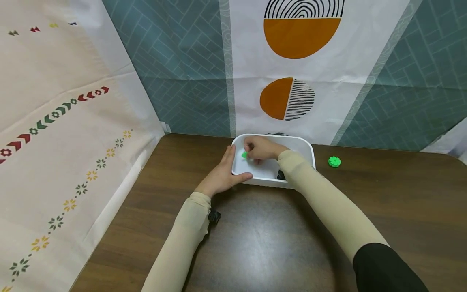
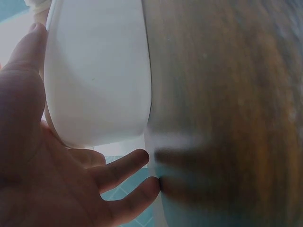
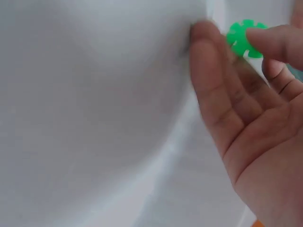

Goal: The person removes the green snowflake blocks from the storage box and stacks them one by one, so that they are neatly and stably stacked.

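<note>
Over the inside of a white plastic bin (image 1: 270, 181), my right hand (image 1: 262, 148) pinches a green notched disc (image 3: 240, 38) between thumb and fingers. That disc shows only as a small green edge beside the fingertips in the head view. My left hand (image 1: 221, 174) rests at the bin's left end, fingers straight along the end wall and thumb stretched over the front rim. In the left wrist view, the left fingers (image 2: 124, 168) lie spread by the bin's rounded corner, with two fingertips close to the tabletop.
On the wooden table (image 1: 255, 243), a green notched piece (image 1: 334, 162) lies right of the bin. Behind the bin hangs a patterned cloth (image 1: 175, 73) at the table's back edge. Another pale cloth (image 1: 65, 142) hangs along the left side.
</note>
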Demonstrator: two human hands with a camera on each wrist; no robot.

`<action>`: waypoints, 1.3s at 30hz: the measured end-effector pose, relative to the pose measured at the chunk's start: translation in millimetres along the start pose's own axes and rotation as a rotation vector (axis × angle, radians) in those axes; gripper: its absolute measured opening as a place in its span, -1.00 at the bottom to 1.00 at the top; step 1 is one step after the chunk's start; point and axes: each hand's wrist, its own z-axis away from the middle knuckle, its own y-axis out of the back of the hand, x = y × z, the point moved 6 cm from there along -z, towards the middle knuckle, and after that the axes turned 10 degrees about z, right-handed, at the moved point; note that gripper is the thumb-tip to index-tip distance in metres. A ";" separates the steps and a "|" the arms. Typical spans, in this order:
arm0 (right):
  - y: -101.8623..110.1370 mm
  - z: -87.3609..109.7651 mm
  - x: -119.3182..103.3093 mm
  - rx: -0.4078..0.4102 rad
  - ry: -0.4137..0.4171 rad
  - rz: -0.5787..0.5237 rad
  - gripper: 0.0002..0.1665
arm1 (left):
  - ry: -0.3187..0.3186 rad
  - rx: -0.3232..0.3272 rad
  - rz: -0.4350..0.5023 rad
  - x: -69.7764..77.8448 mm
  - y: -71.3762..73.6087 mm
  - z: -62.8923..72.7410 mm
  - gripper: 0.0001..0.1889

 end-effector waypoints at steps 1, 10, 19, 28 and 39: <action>1.8 1.1 -1.4 0.004 -0.003 -0.006 -0.83 | 0.002 0.000 -0.002 0.1 0.1 -0.1 0.22; 30.1 18.3 -22.1 0.080 0.013 -0.077 -0.93 | 0.028 -0.017 0.009 -0.1 -0.2 1.2 0.23; 61.9 55.7 -34.1 0.212 0.078 -0.218 -0.90 | 0.030 -0.004 0.013 -1.9 -0.8 1.4 0.23; 75.1 96.9 -24.9 0.308 0.121 -0.341 -0.88 | 0.027 -0.008 0.029 -0.7 -1.3 2.4 0.25; 90.9 151.1 14.3 0.480 0.152 -0.471 -0.77 | -0.001 -0.010 -0.008 -1.2 -0.4 -2.1 0.25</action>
